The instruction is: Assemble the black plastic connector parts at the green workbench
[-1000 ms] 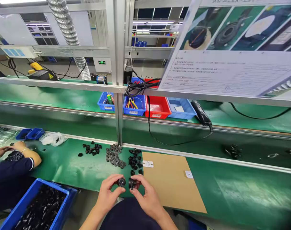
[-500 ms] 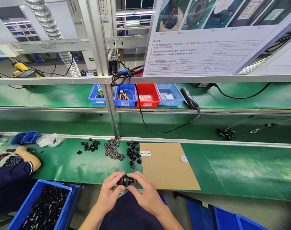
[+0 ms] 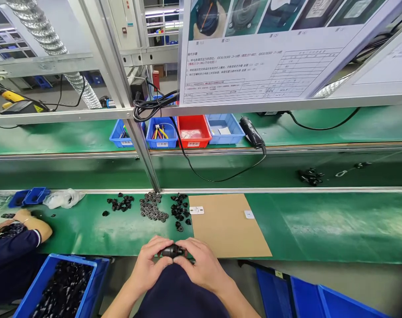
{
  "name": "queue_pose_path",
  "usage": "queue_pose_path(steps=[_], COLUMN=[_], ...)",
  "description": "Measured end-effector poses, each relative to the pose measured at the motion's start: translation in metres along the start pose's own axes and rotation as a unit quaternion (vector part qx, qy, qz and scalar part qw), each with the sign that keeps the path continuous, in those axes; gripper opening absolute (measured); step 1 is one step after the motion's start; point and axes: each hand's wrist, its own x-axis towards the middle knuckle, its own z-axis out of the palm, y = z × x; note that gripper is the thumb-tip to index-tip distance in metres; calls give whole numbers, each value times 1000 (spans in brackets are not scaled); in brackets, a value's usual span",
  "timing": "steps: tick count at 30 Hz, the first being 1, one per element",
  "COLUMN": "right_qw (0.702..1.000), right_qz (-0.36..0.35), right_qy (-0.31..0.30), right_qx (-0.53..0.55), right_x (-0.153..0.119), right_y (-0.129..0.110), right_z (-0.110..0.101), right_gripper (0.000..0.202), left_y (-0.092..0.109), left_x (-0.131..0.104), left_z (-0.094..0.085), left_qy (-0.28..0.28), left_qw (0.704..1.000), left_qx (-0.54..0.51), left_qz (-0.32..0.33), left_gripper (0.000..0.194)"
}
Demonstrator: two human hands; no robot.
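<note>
Between my two hands is a small black cylindrical plastic part [image 3: 172,251], held level at the front edge of the green bench. My left hand [image 3: 152,261] closes on its left end with thumb and fingers. On the other end, my right hand [image 3: 201,264] grips it the same way, and the fingertips hide both ends. Beyond my hands lie several round grey-and-black ring-like parts [image 3: 153,206]. Loose small black parts [image 3: 180,208] lie to their right, and another group of black parts [image 3: 121,203] sits to their left.
A brown board [image 3: 227,229] lies right of the parts. A blue crate [image 3: 60,287] of black pieces stands at lower left, beside a co-worker's arm [image 3: 35,227]. Blue bins [image 3: 307,296] are at lower right. A metal post [image 3: 143,159] rises before the shelf with a red tray [image 3: 193,132].
The view has shifted, so the bench and shelf appear slightly further left. Both hands still hold the black part, which seems turned a little between my fingers.
</note>
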Motion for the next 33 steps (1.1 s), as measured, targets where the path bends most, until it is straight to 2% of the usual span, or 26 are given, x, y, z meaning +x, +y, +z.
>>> queue_pose_path(steps=[2,4,6,9,12,16,17,18,20,21,24,25,26,28,31,33], right_qw=[999,999,999,994,998,998,997,996,993,993,990,989,989,989,973,933], right_qz=[34,25,-31,-107,-70,-17,0,22,66,79,64,44,28,34,143,233], right_qy=[9,19,25,16,4,-62,-77,-88,-93,-91,-93,-98,-101,-87,-28,4], right_qx=[3,19,15,-23,-6,29,24,16,6,15,81,98,106,113,180,273], right_x=[-2,-4,-5,-5,-3,-1,0,1,2,3,2,2,2,4,11,16], right_y=[2,7,13,21,26,33,36,39,46,48,54,54,55,57,70,85], right_z=[-3,-6,-10,-15,-20,-24,-23,-23,-21,-20,-19,-17,-13,2,43,77], right_gripper=[18,33,36,26,23,22,15,17,37,41,28,36,43,39,22,32], left_y=[2,4,6,11,16,20,18,15,5,-1,-20,-27,-33,-45,-74,-101], left_x=[4,8,10,13,15,18,18,18,16,14,7,6,5,4,4,2], left_z=[3,7,12,19,24,29,30,32,35,36,35,34,32,27,18,10], left_qy=[4,15,21,23,30,36,34,31,30,31,39,37,32,25,37,33], left_qw=[1000,1000,999,999,998,998,998,998,998,997,992,989,988,989,996,997], left_qx=[10,17,18,15,17,39,45,47,39,28,-14,-26,-34,-28,14,35], left_qz=[5,-7,-24,-39,-46,-43,-40,-39,-48,-61,-121,-139,-150,-143,-79,-60], left_gripper=[31,30,29,31,31,30,30,30,30,31,35,36,36,33,26,27])
